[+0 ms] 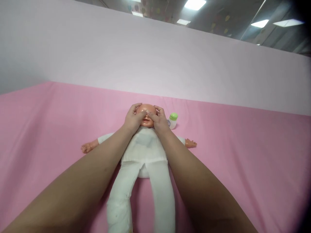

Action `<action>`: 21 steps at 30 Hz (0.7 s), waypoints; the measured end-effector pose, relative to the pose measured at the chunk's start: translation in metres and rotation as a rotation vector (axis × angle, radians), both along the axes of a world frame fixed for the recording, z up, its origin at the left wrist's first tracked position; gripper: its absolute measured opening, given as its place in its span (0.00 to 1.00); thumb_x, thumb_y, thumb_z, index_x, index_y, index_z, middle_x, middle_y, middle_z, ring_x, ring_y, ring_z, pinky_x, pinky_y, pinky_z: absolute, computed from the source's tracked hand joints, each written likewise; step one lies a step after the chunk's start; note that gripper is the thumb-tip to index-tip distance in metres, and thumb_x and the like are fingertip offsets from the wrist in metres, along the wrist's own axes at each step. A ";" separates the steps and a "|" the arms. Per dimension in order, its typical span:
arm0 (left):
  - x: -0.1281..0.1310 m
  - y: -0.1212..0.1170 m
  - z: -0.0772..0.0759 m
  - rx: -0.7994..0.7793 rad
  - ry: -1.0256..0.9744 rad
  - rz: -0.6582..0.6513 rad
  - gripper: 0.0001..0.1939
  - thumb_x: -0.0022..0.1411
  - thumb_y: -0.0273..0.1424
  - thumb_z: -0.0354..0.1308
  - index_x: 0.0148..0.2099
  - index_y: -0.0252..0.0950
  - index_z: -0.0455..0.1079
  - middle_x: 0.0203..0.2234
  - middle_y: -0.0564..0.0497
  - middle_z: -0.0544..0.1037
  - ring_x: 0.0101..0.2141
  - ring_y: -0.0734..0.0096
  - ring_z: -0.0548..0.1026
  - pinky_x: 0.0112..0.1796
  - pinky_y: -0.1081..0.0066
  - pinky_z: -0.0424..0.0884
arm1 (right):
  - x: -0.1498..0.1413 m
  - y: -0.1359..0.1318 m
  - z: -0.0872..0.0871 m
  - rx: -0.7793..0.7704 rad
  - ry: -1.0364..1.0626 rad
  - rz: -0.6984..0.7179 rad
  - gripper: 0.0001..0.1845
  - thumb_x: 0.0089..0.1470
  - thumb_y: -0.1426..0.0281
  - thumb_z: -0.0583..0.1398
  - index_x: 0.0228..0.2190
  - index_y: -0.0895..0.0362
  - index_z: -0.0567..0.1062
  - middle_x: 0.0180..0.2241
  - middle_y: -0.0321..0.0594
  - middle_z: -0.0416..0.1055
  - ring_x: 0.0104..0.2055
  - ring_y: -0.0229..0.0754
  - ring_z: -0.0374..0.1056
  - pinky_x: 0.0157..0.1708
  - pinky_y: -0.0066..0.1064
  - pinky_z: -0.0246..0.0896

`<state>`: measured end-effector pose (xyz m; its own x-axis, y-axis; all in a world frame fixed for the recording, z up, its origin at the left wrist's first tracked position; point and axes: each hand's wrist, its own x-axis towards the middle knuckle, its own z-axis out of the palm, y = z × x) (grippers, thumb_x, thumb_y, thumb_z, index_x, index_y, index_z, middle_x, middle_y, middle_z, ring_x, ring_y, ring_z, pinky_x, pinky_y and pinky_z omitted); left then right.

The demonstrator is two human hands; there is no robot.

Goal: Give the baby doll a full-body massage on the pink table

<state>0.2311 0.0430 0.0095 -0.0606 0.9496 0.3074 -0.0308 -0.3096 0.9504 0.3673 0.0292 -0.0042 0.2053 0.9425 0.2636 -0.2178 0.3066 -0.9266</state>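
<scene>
A baby doll with a white cloth body lies on its back, its legs toward me and its arms spread to the sides. My left hand cups one side of the doll's head, and my right hand cups the other. Both thumbs lie across the doll's face near the eyes and nose, with the fingers curled round the sides of the head. The doll's mouth shows below my thumbs; its eyes are hidden. Just right of my right hand is a small white bottle with a green cap.
A pink sheet with soft folds covers the surface under the doll. Behind it rises a plain white wall or panel. Above that are glass and lit ceiling lamps.
</scene>
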 end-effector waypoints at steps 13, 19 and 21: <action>0.004 0.005 0.003 -0.186 -0.389 -0.108 0.26 0.58 0.29 0.59 0.59 0.35 0.74 0.52 0.44 0.79 0.50 0.58 0.78 0.53 0.60 0.74 | 0.004 0.008 -0.005 -0.049 0.230 0.068 0.29 0.50 0.64 0.67 0.55 0.49 0.73 0.61 0.38 0.71 0.63 0.48 0.67 0.62 0.46 0.64; 0.000 0.006 0.000 -0.148 -0.374 -0.156 0.31 0.52 0.32 0.65 0.60 0.35 0.72 0.51 0.41 0.79 0.47 0.56 0.79 0.50 0.57 0.75 | -0.001 -0.001 0.002 -0.061 0.259 0.121 0.36 0.43 0.64 0.72 0.55 0.50 0.72 0.56 0.40 0.73 0.56 0.50 0.72 0.58 0.46 0.70; -0.001 0.006 0.000 -0.109 -0.343 -0.158 0.33 0.48 0.32 0.69 0.58 0.35 0.72 0.49 0.43 0.79 0.45 0.57 0.79 0.49 0.58 0.75 | -0.005 -0.002 0.003 -0.008 0.234 0.093 0.38 0.42 0.64 0.73 0.54 0.51 0.70 0.53 0.41 0.73 0.54 0.50 0.74 0.56 0.46 0.71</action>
<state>0.2306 0.0494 0.0097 0.0068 0.9814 0.1919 -0.3913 -0.1740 0.9037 0.3623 0.0271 -0.0011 0.1721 0.9621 0.2116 -0.4540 0.2681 -0.8497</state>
